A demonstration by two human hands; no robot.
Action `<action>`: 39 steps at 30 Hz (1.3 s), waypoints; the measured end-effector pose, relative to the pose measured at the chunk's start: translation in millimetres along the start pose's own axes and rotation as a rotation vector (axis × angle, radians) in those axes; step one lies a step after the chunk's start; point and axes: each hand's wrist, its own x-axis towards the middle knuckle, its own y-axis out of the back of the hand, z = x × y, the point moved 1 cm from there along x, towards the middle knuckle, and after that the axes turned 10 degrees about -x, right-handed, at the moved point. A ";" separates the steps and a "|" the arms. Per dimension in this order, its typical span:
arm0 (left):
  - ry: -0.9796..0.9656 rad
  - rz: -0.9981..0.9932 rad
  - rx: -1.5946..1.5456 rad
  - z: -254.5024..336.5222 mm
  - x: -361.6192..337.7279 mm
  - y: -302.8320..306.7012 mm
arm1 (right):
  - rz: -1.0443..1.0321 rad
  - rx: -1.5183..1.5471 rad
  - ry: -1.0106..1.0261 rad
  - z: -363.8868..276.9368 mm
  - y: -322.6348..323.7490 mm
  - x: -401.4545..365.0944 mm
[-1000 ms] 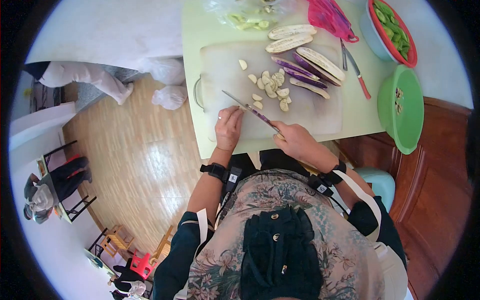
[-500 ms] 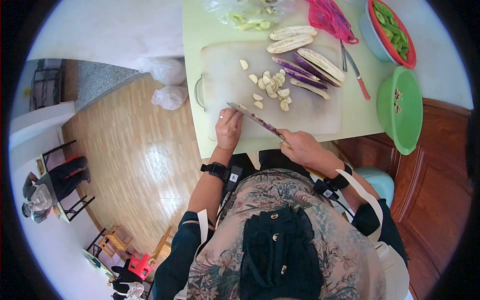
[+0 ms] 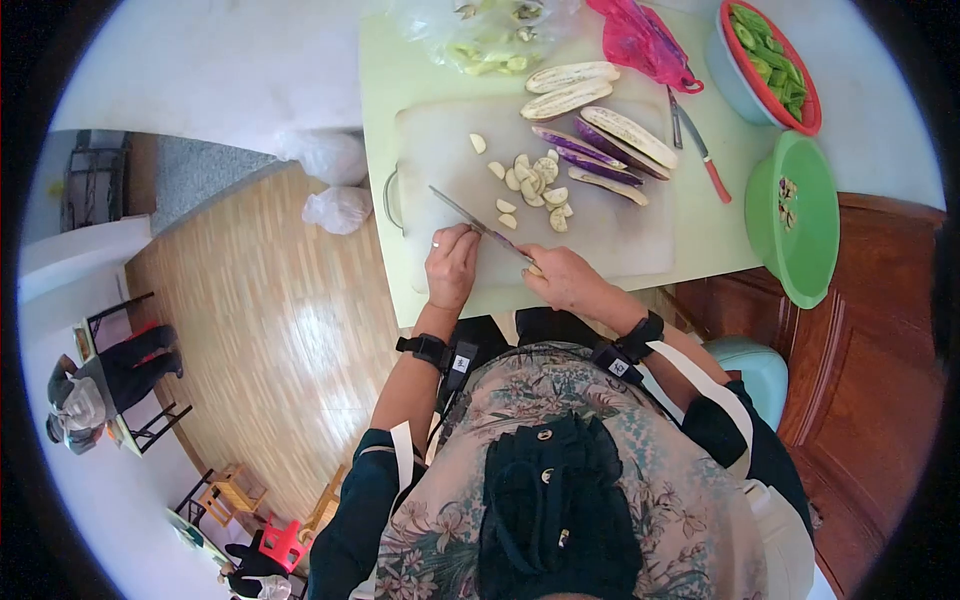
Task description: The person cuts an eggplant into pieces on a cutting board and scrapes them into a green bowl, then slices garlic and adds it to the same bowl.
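My right hand [image 3: 562, 277] is wrapped around the handle of a kitchen knife [image 3: 456, 205], whose blade points up and left over the white cutting board [image 3: 435, 150]. Against the blade's near side, my left hand [image 3: 452, 268] has its fingers bent and pressed together on a piece of eggplant, mostly hidden by fingers and blade; a little purple skin shows along the blade. Beyond the knife lies a loose pile of pale eggplant slices [image 3: 528, 180]. Further right on the board are long purple eggplant pieces [image 3: 590, 160] and pale cut-side-up eggplant halves [image 3: 566, 99].
A second knife with a red handle [image 3: 717, 181] lies right of the board. A green basin [image 3: 822, 215] with some scraps stands at the table's right edge, near a red-rimmed basin [image 3: 813, 105] of green vegetables. Plastic bags [image 3: 640, 50] lie at the back.
The knife has swung and shifted left, and my right hand has come closer to my left. The whole view has shifted slightly. My left hand keeps its closed grip.
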 end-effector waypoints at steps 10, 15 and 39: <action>0.337 0.030 -0.248 8.5 42.6 -4.1 | 0.101 0.422 -0.157 15.4 39.9 -23.1; 0.724 0.111 -0.803 10.3 71.2 -12.0 | 0.127 0.752 -0.083 10.2 56.0 -25.5; 0.302 -0.148 -0.340 33.9 85.6 -41.4 | 0.313 0.917 -0.227 60.0 52.0 -53.6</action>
